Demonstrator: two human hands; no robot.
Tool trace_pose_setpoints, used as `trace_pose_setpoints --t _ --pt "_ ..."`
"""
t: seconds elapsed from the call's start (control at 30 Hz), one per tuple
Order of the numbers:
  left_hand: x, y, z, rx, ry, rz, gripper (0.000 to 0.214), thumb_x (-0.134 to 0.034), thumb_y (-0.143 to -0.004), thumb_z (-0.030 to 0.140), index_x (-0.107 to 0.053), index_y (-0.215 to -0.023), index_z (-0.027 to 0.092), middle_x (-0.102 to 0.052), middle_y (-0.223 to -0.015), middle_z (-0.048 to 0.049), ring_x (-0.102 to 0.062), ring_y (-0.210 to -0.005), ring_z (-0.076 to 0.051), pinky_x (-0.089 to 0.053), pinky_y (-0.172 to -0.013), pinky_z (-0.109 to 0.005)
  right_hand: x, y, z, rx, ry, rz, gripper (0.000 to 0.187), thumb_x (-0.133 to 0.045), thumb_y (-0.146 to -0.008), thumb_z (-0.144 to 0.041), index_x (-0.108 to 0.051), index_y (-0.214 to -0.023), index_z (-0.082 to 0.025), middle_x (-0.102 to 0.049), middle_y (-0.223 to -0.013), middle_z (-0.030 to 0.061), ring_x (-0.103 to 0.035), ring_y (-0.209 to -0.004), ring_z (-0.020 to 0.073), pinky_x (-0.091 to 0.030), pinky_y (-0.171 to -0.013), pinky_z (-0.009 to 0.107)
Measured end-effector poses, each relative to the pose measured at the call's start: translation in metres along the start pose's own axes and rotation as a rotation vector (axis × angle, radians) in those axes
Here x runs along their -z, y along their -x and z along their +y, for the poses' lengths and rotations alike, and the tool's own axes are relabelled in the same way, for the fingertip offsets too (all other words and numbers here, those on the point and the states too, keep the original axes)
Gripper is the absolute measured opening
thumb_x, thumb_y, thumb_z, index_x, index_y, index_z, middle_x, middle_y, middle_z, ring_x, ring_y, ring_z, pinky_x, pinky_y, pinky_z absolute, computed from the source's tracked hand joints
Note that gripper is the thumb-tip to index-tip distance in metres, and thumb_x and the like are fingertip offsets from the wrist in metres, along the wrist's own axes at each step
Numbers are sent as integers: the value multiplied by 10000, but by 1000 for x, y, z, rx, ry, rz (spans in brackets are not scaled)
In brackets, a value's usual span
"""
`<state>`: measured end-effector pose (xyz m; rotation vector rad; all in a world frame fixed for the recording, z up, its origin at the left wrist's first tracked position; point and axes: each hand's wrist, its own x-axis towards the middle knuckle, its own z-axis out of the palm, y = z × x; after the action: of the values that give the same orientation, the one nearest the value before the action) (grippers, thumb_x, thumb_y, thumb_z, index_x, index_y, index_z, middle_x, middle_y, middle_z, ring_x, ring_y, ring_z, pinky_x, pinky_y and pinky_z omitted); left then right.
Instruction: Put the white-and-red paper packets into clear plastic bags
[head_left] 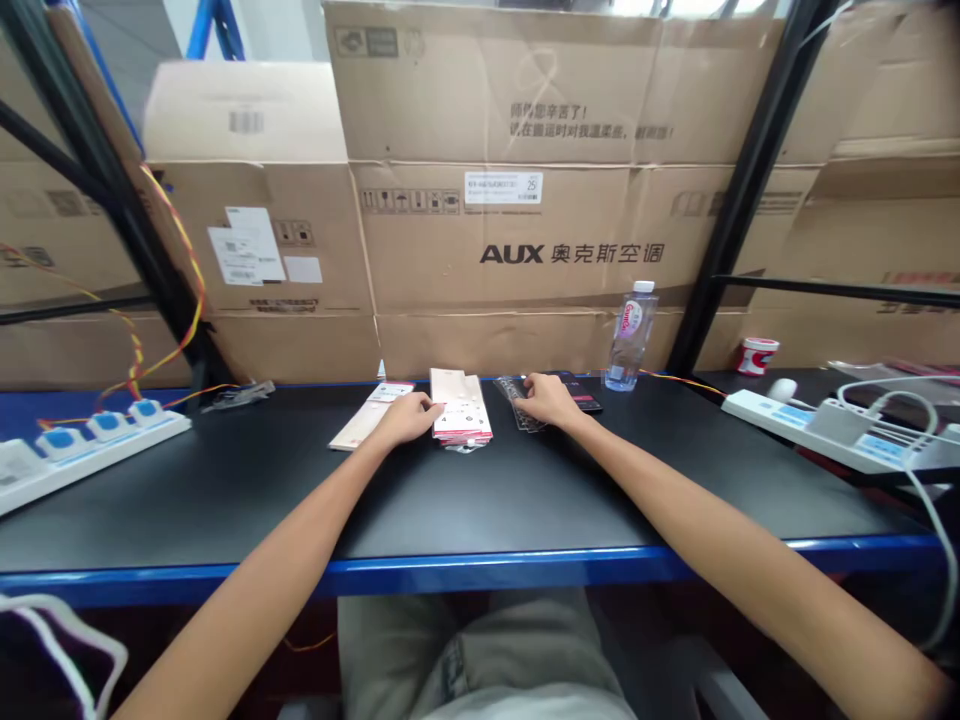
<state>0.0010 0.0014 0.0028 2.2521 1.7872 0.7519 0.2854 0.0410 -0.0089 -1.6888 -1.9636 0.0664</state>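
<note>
Left hand [409,418]: at the left edge of the card stack [460,408]; cannot tell if gripping.
Right hand [551,400]: curled over clear strips [511,392]; grip hidden.
Card stack: frame centre, between hands.
Bottle [630,340]: upright, right of centre.

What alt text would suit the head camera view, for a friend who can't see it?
Two bare hands work at a dark desk: the left hand is between two pale stacks of printed cards, the right hand at some see-through patterned sheets. Beyond them, a clear bottle stands before large cardboard panels.
</note>
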Motion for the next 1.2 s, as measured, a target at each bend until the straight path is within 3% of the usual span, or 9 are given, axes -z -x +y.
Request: trace_pose_setpoints --t 0.13,0.23,0.37,0.53,0.67,0.83,1.03,1.1,1.2 --pt "-2 -1 1 -2 132 51 342 -539 -815 481 -666 -836 164 -654 -699 -50 -588 -678 -206 -369 -592 -283 2 4 -2 10 43 -20 425 -688 -721 -459 -665 -1027 -164 -711 -985 119 -672 -855 235 -447 -674 259" --pt "-3 -2 5 4 466 73 369 -582 -784 494 -653 -899 151 -658 -725 -42 -581 -659 -183 -383 -582 -268 2 6 -4 38 54 -36 490 -709 -693 -482 -658 -1063 -167 -706 -1002 115 -667 -861 235 -456 -685 263" --pt "-4 1 11 31 788 10 426 -658 -728 524 -651 -917 142 -655 -710 -37 -569 -616 -164 -400 -581 -269 2 6 -7 57 103 -53 313 -681 -727 -401 -695 -933 -167 -714 -925 122 -676 -870 260 -468 -697 278" --pt "-6 7 15 84 533 -59 418 -602 -787 545 -684 -878 145 -547 -494 12 -482 -457 -150 -360 -536 -278 3 7 -9 50 160 -35 232 -661 -745 -355 -706 -856 -157 -710 -897 152 -684 -858 290 -477 -673 290" --pt "-1 2 9 56 254 80 416 -634 -754 560 -710 -867 166 -634 -567 -34 -577 -540 -205 -392 -572 -295 4 9 -11 37 173 -38 265 -664 -755 -376 -702 -885 -148 -699 -936 170 -683 -872 297 -479 -678 295" --pt "22 -9 -19 92 7 216 348 -591 -777 507 -733 -838 195 -734 -859 -106 -663 -848 -279 -440 -731 -314 5 12 -14 36 186 -52 311 -634 -786 -419 -696 -925 -148 -688 -985 189 -679 -903 319 -488 -715 329" --pt "44 -13 -65 265 -122 205 268 -616 -720 421 -717 -858 215 -741 -1004 -130 -657 -986 -323 -449 -764 -331 7 12 -14 7 168 -16 407 -563 -845 -522 -699 -934 -149 -692 -995 201 -672 -937 349 -499 -775 391" --pt "47 -14 -74 369 -180 155 403 -663 -665 506 -706 -935 210 -725 -1068 -152 -647 -1012 -353 -452 -761 -347 9 14 -16 90 114 23 369 -565 -861 -463 -687 -1025 -156 -688 -1064 183 -654 -1010 333 -491 -852 399" --pt "49 -12 -77 421 -211 81 598 -691 -587 644 -688 -999 210 -708 -1104 -165 -631 -1036 -373 -453 -786 -356 11 24 -28 443 -52 40 426 -553 -892 -367 -590 -1267 -168 -605 -1299 152 -571 -1190 279 -432 -1007 387"
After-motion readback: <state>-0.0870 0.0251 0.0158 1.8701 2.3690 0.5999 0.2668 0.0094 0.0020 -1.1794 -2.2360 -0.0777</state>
